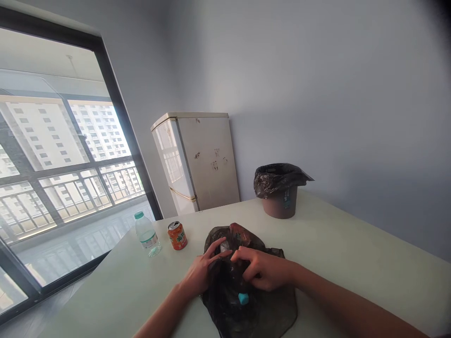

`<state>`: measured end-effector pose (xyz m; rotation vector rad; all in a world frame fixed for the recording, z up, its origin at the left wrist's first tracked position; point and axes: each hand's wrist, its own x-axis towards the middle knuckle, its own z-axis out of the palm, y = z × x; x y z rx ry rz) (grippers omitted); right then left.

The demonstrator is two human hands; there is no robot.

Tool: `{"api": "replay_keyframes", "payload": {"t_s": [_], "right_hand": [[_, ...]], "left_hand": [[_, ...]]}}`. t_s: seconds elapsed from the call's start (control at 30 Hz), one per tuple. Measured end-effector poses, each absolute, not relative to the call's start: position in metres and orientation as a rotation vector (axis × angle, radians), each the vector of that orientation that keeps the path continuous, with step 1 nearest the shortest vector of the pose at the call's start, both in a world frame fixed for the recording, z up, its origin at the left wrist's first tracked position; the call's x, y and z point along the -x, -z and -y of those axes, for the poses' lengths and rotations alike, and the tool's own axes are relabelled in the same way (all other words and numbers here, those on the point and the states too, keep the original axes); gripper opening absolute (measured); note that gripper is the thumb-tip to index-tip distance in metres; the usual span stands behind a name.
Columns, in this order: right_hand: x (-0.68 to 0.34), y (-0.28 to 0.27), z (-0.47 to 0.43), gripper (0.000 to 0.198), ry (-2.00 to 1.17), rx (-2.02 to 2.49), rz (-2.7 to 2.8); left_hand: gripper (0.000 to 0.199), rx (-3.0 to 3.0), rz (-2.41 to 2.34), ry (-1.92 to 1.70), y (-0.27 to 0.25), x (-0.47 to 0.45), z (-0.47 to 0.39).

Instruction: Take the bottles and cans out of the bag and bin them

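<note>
A black plastic bag [246,317] lies crumpled on the table in front of me, with reddish contents showing dimly through its far side. My left hand [202,272] rests on the bag's left side, two fingers stretched over it; its thumb is mostly hidden. Across from it, my right hand [262,270] has its fingers curled and pinched on the bag's film near the middle. A small turquoise piece [243,298] is on the bag just below my right hand; its kind is unclear.
The pale table [338,263] carries a clear plastic bottle [147,237] with a green cap and an orange drink can [177,236] at left. A brown bin [280,206] lined with a black bag stands at the back right. Behind are a white fridge [211,164] and a glass door [70,164].
</note>
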<state>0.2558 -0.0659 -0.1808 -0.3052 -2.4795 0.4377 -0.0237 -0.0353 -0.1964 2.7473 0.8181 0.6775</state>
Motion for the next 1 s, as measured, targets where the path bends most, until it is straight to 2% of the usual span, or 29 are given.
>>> {"api": "replay_keyframes", "payload": {"t_s": [0.1,0.23,0.3,0.37,0.5,0.63,0.83,0.9,1.0], "right_hand": [[-0.258,0.172,0.070,0.021,-0.652,0.253,2.348],[-0.263,0.157,0.077,0.040,-1.094,0.192,2.253],[-0.266,0.153,0.077,0.045,-1.214,0.197,2.247],[-0.268,0.155,0.076,0.040,-1.251,0.235,2.252],[-0.269,0.163,0.072,0.021,-1.129,0.338,2.347],[-0.266,0.164,0.073,0.023,-0.951,0.466,2.412],[-0.266,0.169,0.063,0.080,-0.880,0.459,2.583],[-0.267,0.174,0.061,0.075,-0.829,0.459,2.623],[-0.268,0.180,0.060,0.055,-0.741,0.499,2.600]], "left_hand": [[0.054,-2.788,-0.763,-0.538,0.189,0.023,0.040],[0.057,-2.685,-0.788,-0.569,0.186,0.026,0.042],[0.056,-2.687,-0.811,-0.558,0.187,0.026,0.041],[0.061,-2.714,-0.858,-0.556,0.190,0.026,0.039],[0.070,-2.785,-0.921,-0.564,0.196,0.024,0.037],[0.060,-2.811,-0.880,-0.619,0.193,0.023,0.037],[0.058,-2.832,-0.826,-0.675,0.194,0.024,0.031],[0.062,-2.826,-0.805,-0.666,0.196,0.026,0.028],[0.064,-2.833,-0.758,-0.649,0.199,0.028,0.025]]}}
